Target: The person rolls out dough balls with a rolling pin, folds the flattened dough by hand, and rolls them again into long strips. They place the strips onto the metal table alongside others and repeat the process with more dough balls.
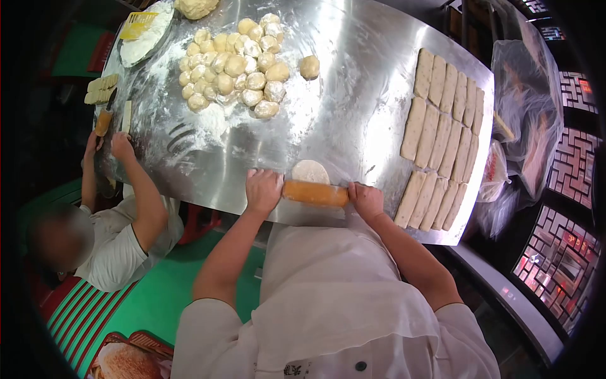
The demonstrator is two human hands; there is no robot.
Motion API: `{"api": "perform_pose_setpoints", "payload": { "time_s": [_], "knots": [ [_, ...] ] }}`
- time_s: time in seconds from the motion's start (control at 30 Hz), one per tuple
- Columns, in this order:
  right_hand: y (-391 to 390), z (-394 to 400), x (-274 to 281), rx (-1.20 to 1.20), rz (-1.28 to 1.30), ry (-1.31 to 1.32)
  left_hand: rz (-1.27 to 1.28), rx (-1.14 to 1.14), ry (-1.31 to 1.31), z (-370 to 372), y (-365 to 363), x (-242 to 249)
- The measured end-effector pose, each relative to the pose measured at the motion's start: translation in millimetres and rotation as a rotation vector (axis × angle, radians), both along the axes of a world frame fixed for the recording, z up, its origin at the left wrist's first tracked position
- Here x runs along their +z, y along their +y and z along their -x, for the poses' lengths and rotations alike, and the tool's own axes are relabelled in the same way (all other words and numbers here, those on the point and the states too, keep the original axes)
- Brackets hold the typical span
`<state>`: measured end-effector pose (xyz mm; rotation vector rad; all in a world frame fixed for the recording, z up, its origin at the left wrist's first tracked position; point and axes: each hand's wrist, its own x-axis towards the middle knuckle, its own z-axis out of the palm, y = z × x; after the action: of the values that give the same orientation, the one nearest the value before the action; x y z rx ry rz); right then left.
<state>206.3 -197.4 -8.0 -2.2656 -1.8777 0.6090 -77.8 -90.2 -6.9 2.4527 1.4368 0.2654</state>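
A wooden rolling pin point(315, 194) lies across the near edge of a flattened round of dough point(310, 171) on the steel table. My left hand point(264, 191) is closed round the pin's left end, and my right hand point(367, 200) grips its right end. The handles are hidden inside my fingers. Beyond my hands sits a pile of floured dough balls point(235, 65), with a single dough ball point(309, 67) apart to its right.
Rows of long dough strips point(440, 139) cover the table's right side. At far left are a flour tray point(146, 38) with a yellow scoop point(138, 26). A co-worker point(120, 234) at left holds another rolling pin point(103, 122) near a dough strip. Plastic bags point(521, 114) hang off the right edge.
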Motion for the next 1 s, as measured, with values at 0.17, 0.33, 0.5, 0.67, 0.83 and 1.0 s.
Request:
{"api": "perform_pose_setpoints", "payload": {
  "time_s": [0.17,0.33,0.5,0.67,0.83,1.0],
  "knots": [
    [122,-31,5,-0.188,0.029,-0.111,0.013,0.182,0.136,-41,79,7],
    [44,-6,6,-0.076,0.073,-0.048,-0.046,0.078,-0.035,-5,4,-2],
    [7,7,1,-0.026,-0.044,0.002,0.072,0.129,0.019,0,-22,0],
    [143,-24,-6,-0.131,-0.089,-0.083,0.085,0.275,0.01,-35,97,-2],
    [72,-13,-6,-0.082,-0.05,-0.082,0.26,0.321,-0.06,-33,52,13],
    [21,-18,-5,0.028,-0.035,-0.035,0.306,0.246,-0.273,-57,36,17]
  ]
}}
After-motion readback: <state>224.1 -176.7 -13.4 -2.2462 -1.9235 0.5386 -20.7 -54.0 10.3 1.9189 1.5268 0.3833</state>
